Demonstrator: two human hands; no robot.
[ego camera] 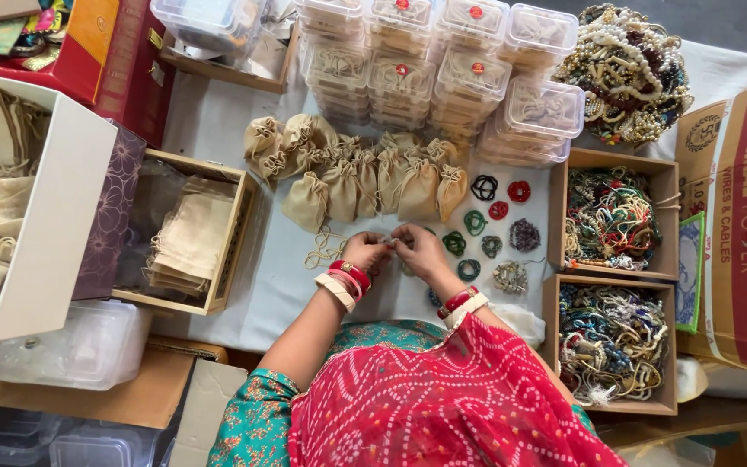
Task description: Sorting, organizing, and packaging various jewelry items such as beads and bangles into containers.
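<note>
My left hand (365,252) and my right hand (420,251) meet over the white cloth-covered table (218,121), fingertips pinched together on a small pale piece (390,240) too small to make out. Both wrists wear red and white bangles. A pale beaded strand (325,246) lies just left of my left hand. Small beaded bracelets, green (475,222), black (483,187) and red (519,191), lie in rows right of my right hand. A cluster of beige drawstring pouches (356,173) sits just beyond my hands.
Stacked clear plastic boxes (443,69) stand at the back. Two cardboard trays of tangled beaded jewellery (612,216) (612,342) sit at the right, and a heap of necklaces (628,73) at the back right. A wooden tray with flat cloth bags (192,238) is at the left.
</note>
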